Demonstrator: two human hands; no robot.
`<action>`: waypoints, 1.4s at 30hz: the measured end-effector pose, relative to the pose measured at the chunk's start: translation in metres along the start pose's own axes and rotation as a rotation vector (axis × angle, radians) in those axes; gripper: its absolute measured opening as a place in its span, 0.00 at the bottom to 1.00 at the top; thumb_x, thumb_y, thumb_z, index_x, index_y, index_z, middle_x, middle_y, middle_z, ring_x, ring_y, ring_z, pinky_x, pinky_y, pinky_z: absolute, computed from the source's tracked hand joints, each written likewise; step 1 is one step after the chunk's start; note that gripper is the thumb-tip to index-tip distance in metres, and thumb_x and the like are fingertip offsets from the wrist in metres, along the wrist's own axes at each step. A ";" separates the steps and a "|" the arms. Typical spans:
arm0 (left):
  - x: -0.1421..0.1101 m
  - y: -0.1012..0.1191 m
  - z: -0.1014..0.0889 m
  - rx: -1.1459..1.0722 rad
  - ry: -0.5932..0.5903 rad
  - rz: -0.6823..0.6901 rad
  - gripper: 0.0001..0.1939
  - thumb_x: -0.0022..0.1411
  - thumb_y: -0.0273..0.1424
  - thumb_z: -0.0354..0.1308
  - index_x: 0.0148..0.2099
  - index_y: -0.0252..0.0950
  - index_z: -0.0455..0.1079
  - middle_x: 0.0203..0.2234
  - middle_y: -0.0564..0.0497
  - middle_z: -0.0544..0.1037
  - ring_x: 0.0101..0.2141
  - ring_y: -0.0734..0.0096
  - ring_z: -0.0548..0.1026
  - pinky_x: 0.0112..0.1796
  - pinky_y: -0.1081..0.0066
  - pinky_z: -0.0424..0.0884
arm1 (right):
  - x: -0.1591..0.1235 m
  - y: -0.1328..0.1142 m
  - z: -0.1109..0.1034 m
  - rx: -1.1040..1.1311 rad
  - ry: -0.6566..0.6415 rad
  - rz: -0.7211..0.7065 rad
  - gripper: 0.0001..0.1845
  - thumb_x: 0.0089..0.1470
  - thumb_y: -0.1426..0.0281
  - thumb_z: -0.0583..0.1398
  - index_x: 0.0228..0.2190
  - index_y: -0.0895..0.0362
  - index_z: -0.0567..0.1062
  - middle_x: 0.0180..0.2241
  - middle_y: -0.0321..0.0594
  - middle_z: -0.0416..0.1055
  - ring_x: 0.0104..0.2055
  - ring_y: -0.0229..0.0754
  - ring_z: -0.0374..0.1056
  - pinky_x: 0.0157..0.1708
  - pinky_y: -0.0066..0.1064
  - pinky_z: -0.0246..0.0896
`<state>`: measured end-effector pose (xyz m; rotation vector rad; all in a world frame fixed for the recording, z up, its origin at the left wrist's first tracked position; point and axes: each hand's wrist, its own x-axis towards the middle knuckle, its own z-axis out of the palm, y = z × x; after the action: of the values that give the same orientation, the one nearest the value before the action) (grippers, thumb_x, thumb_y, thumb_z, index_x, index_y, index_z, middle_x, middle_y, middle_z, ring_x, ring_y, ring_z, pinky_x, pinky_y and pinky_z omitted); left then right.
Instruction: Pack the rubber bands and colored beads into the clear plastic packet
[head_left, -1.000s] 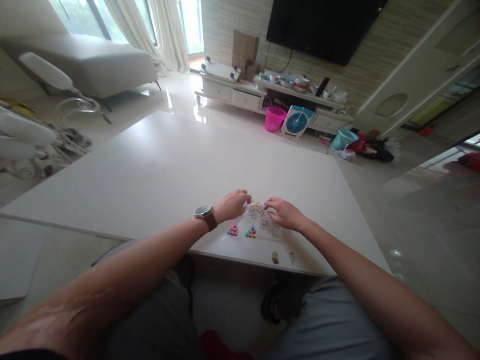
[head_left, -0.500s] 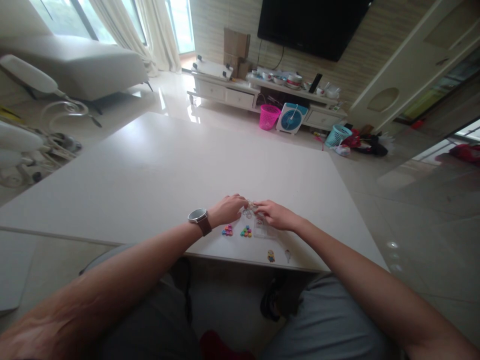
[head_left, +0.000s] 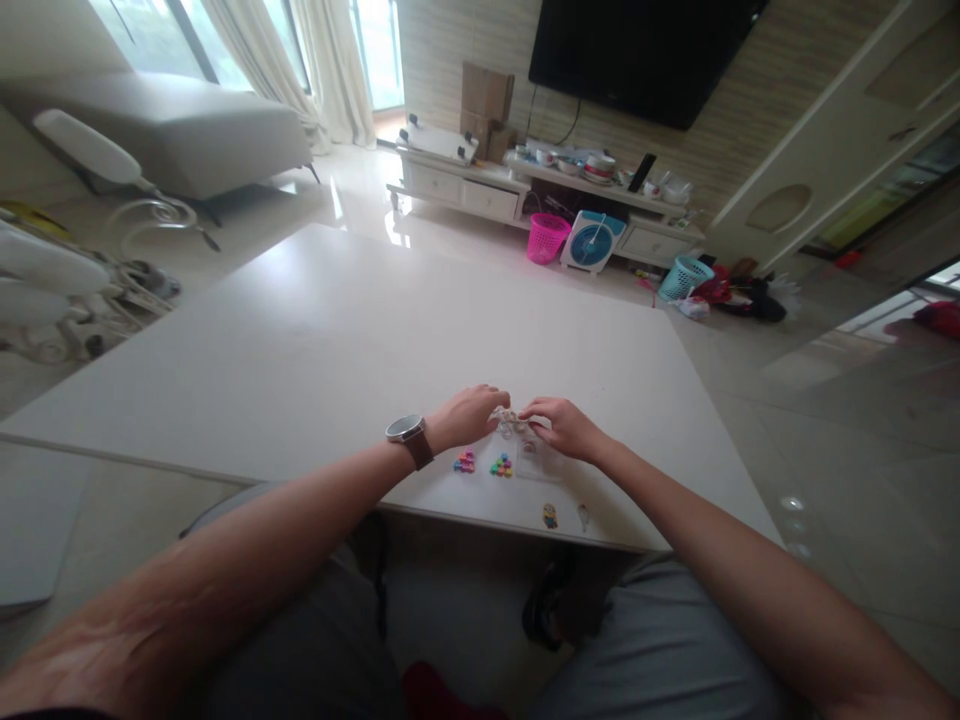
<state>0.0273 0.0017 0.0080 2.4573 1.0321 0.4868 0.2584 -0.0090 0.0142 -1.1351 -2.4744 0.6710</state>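
Note:
My left hand (head_left: 471,413), with a watch on its wrist, and my right hand (head_left: 562,427) meet over a small bunch of metal rings (head_left: 510,424) near the front edge of the white table (head_left: 322,330). Both hands pinch the rings between fingertips. Below the hands lie two little clusters of coloured beads (head_left: 465,461) (head_left: 502,465) and a small clear plastic bag (head_left: 541,462). A yellow cartoon charm (head_left: 550,516) and a tiny pale piece (head_left: 584,515) lie close to the table's front edge.
Beyond the table stand a TV cabinet (head_left: 480,190) with dishes, a pink basket (head_left: 548,238), a blue fan (head_left: 594,243) and a teal basket (head_left: 684,277). A sofa (head_left: 172,130) is at the far left, white chairs at the left.
My hands have drawn closer together over the rings, fingertips now almost touching. The view shifted slightly; the beads and charm stay where they were.

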 end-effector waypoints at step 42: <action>0.009 0.013 -0.002 -1.125 0.009 -0.325 0.13 0.52 0.32 0.68 0.39 0.28 0.77 0.30 0.45 0.81 0.31 0.72 0.77 0.36 0.70 0.73 | 0.001 -0.035 -0.013 0.216 0.145 0.030 0.05 0.52 0.75 0.60 0.29 0.58 0.77 0.27 0.37 0.76 0.30 0.37 0.71 0.34 0.29 0.66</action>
<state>0.0404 0.0005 0.0176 1.2744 0.7958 0.7075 0.2426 -0.0250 0.0446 -1.0989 -2.2078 0.8119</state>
